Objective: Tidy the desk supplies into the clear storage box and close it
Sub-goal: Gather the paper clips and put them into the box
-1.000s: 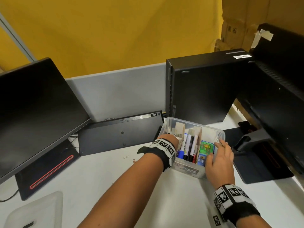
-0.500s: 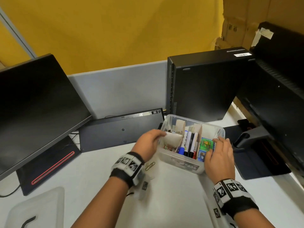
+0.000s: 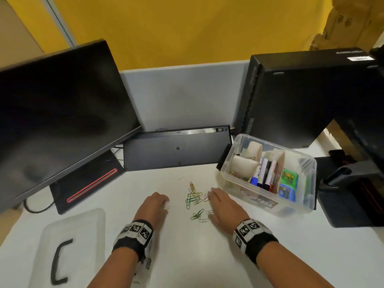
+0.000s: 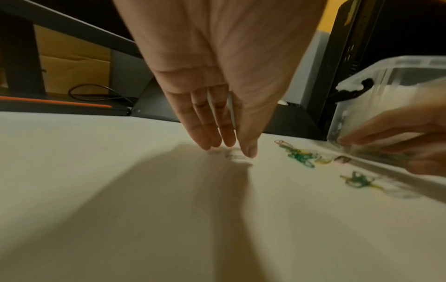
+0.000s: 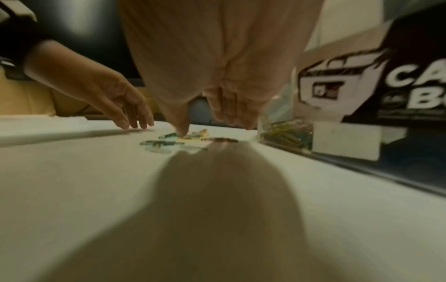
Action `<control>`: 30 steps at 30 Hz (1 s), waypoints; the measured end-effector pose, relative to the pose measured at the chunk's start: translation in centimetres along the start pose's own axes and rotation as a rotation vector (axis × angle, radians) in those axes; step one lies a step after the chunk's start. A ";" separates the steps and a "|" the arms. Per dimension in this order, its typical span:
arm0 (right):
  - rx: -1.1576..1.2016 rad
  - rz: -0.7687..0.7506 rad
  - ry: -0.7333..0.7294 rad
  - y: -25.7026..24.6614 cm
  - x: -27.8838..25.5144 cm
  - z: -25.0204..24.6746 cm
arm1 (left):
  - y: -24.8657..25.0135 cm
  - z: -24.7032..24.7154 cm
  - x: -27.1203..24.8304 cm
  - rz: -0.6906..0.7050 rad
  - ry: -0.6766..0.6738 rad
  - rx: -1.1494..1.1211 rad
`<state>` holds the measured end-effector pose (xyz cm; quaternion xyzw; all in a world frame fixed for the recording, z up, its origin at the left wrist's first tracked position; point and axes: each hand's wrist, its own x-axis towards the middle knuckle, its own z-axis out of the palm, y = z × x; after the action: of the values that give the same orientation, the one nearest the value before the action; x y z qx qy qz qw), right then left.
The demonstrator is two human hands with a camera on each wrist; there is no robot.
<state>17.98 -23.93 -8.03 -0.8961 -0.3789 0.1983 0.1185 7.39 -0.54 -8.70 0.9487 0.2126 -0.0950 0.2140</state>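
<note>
The clear storage box (image 3: 299,206) stands open on the white desk, right of centre, holding markers (image 3: 264,173), tape rolls and small green and blue packs. Several coloured paper clips (image 3: 194,197) lie loose on the desk left of the box. My left hand (image 3: 154,204) is low over the desk left of the clips, fingers straight, tips at a pale clip (image 4: 235,155). My right hand (image 3: 222,204) lies flat just right of the clips, fingertips touching them (image 5: 183,134). The clear box lid (image 3: 83,229) with its black handle lies at the near left.
A tilted monitor (image 3: 58,113) stands at the left, a black keyboard (image 3: 176,146) leans on the grey partition behind the clips, and a black computer case (image 3: 301,96) rises behind the box. A second monitor's stand (image 3: 340,175) is at the right.
Both hands left the box and came down to the desk beside the loose paper clips, which now lie in view. The head view has tipped downward.
</note>
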 end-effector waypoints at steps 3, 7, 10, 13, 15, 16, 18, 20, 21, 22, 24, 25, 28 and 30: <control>-0.030 0.040 -0.021 -0.1 0.5 1.8 | -0.5 0.5 -0.3 -0.025 0.030 -0.066; -0.041 -0.013 0.168 0.1 0.0 3.5 | -0.6 0.8 -0.5 -0.074 0.039 -0.139; 0.000 0.003 0.154 0.0 0.5 3.5 | -0.2 0.9 -0.1 -0.102 -0.006 -0.142; -0.031 0.045 0.105 -0.7 1.2 2.9 | 0.2 1.1 0.4 -0.098 -0.059 -0.095; -0.049 0.093 0.077 -1.3 1.6 2.6 | 0.5 1.2 0.5 -0.064 -0.087 -0.043; -0.055 0.122 0.069 -1.6 1.8 2.7 | 0.7 1.2 0.5 -0.037 -0.087 -0.014; -0.083 0.162 0.055 -2.0 2.1 2.8 | 1.1 1.1 0.4 0.016 -0.072 0.046; -0.138 0.165 0.038 -2.4 2.2 2.9 | 1.5 1.1 0.2 0.035 -0.061 0.050; -0.152 0.159 0.033 -2.4 2.3 2.9 | 1.5 1.1 0.1 0.014 -0.058 -0.002; -0.132 0.159 0.028 -2.3 2.2 2.9 | 1.5 1.2 0.2 -0.028 -0.061 -0.112; 0.013 0.220 0.031 -1.9 1.9 2.3 | 1.6 1.1 0.4 -0.118 -0.106 -0.485; 0.153 0.273 0.041 -1.5 1.7 2.0 | 1.8 0.9 0.6 -0.161 -0.137 -0.693; 0.811 0.409 0.072 -0.1 1.1 1.7 | 3.2 0.0 1.0 -0.360 -0.141 -1.245; 1.357 0.493 0.057 0.2 0.8 1.7 | 3.9 -0.4 1.4 -0.463 -0.101 -1.578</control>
<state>17.85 -23.37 -9.88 -0.6893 0.0442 0.3873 0.6107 10.44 -2.99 -7.31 0.4463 0.3971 -0.0020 0.8020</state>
